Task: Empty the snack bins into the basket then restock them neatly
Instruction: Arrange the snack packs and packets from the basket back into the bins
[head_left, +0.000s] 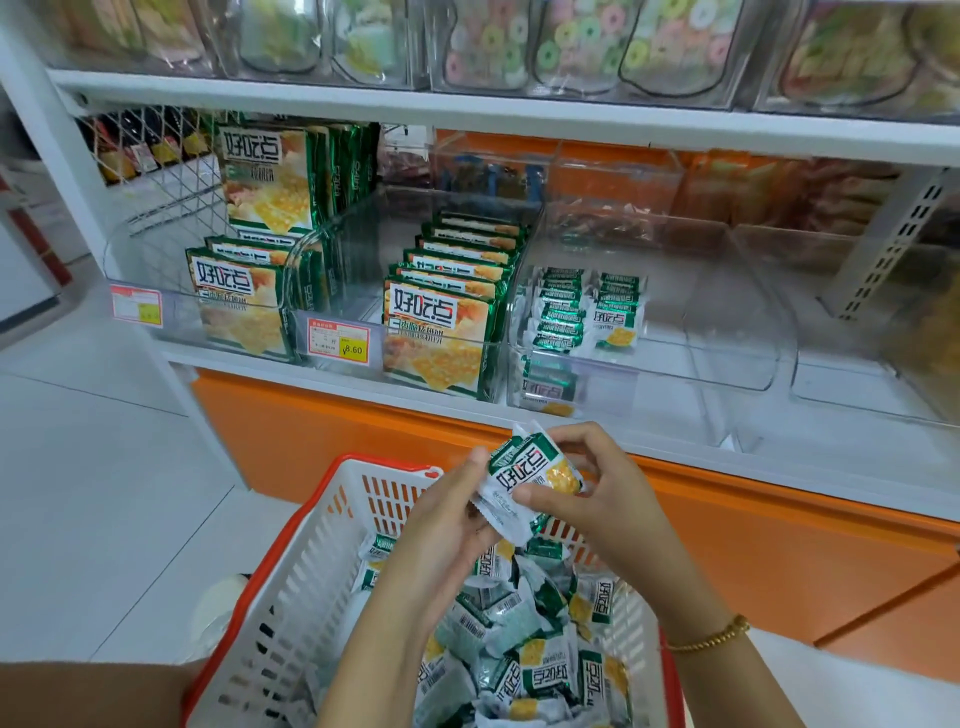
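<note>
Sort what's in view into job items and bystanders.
Job: held packet, pinched by left hand and right hand; basket of loose packets; clear bin with stacked packets.
Bystanders: large cracker bags; price tag; candy pouches on the top shelf.

basket (306, 571) cut off below | left price tag (136, 306) unreadable (blurred)
</note>
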